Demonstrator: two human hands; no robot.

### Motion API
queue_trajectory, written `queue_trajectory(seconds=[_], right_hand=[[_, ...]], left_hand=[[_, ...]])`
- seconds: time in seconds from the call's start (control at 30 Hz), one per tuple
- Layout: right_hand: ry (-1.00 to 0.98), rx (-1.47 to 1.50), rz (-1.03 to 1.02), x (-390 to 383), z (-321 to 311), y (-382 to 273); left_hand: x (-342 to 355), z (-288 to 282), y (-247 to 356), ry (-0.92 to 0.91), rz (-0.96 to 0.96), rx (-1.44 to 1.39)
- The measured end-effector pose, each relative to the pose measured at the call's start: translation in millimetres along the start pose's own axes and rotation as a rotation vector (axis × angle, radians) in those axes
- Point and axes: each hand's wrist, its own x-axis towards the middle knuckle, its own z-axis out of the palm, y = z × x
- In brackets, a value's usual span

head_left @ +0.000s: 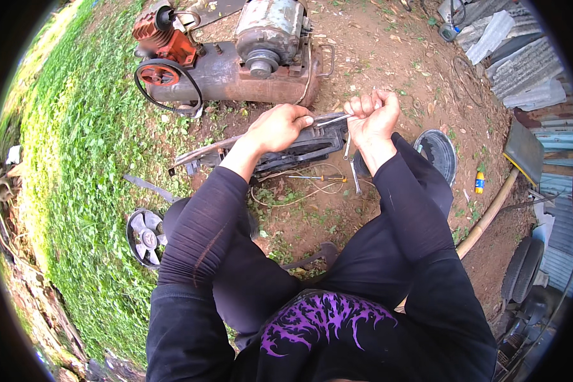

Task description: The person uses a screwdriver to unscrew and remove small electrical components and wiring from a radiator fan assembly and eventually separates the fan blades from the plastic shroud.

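Note:
My left hand (280, 129) is closed, thumb and fingers pinched at the top edge of a long, dark frame-like part (309, 145) on the ground. A slim silver metal tool (331, 121) runs from its thumb toward my right hand (371, 120). That hand is curled into a fist around the tool's far end; the fingers hide its shape. Just below my right fist is a small silver wrench (347, 148). Another wrench (355, 176) lies on the soil beside a screwdriver (342, 179) with a yellow-orange handle. A thin cable (268, 202) loops around there.
Beyond the part stands a rusty air compressor tank (226, 83) with a motor (270, 32) and red pump (162, 44). A fan (148, 237) lies left on grass. To the right are a black bucket (444, 153), a yellow bottle (479, 183) and a wooden-handled tool (487, 223).

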Motion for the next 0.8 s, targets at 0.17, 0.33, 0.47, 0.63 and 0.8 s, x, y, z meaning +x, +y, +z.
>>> queue_trajectory(seconds=[0.17, 0.33, 0.47, 0.63, 0.8], right_hand=[[-0.352, -0.239, -0.067, -3, 8, -23], [-0.532, -0.21, -0.103, -15, 12, -26], [-0.506, -0.216, -0.165, -14, 13, -7], [-0.349, -0.126, -0.129, -1, 6, 10], [-0.211, -0.089, -0.139, 3, 8, 15]], left_hand=[[-2, -3, 8, 0.008, -0.005, 0.032], [2, -2, 1, 0.001, 0.036, -0.01], [6, -3, -4, -0.022, 0.023, -0.086], [7, 0, -7, 0.026, 0.07, -0.044], [8, 0, -7, 0.033, 0.05, -0.031]])
